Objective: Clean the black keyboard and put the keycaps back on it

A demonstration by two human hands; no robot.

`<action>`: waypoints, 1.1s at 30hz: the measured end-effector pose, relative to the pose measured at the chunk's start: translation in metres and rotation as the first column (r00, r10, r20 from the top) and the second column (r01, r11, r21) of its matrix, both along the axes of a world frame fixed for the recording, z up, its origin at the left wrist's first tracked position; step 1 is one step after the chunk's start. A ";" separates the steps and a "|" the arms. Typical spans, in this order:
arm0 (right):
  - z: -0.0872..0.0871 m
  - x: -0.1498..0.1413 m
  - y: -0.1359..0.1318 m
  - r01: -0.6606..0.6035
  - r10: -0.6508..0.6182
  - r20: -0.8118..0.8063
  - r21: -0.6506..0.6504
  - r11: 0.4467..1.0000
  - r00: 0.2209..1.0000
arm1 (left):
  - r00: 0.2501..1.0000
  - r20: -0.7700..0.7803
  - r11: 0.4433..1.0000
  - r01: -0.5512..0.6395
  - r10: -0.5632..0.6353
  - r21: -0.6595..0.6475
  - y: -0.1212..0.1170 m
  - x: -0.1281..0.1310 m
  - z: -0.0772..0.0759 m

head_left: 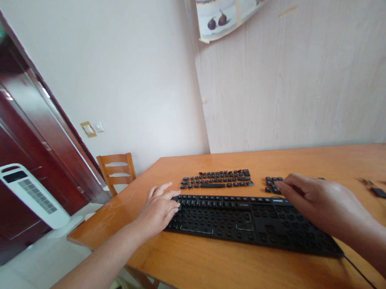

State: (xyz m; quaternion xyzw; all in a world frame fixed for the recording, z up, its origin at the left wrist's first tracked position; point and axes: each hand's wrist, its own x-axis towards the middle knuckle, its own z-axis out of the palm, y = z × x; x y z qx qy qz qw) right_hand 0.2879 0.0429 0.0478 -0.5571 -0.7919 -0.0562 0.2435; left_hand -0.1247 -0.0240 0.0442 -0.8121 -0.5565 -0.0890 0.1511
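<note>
A black keyboard (226,225) lies on the wooden table, with keycaps on its upper rows and many bare key sockets below and at the right. My left hand (157,207) rests at the keyboard's left end, fingers stretched and apart, touching its upper corner. Over the right part of the keyboard, my right hand (316,196) reaches with its fingertips together toward a small group of loose keycaps (271,184). Whatever those fingertips may hold is hidden. Behind the keyboard, loose keycaps (219,178) sit in several rows.
Small tools and a dark piece (380,192) lie at the table's right. A cable (366,279) runs off the keyboard's right corner. A wooden chair (116,169) stands beyond the table (223,269), and a white tower appliance (33,196) at the left.
</note>
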 end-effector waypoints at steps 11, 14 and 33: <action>0.001 -0.001 -0.002 -0.016 0.016 -0.019 0.019 1.000 1.000 | 0.996 -0.077 0.999 0.041 -0.040 0.011 -0.004 0.012 0.004; 0.001 0.000 -0.001 -0.018 0.019 -0.017 0.019 1.000 1.000 | 0.995 -0.089 0.999 0.048 -0.048 0.001 -0.003 0.015 0.005; -0.003 0.002 0.003 -0.023 0.027 -0.058 0.074 0.997 0.998 | 0.996 -0.092 0.998 0.007 0.000 0.070 -0.017 0.010 0.005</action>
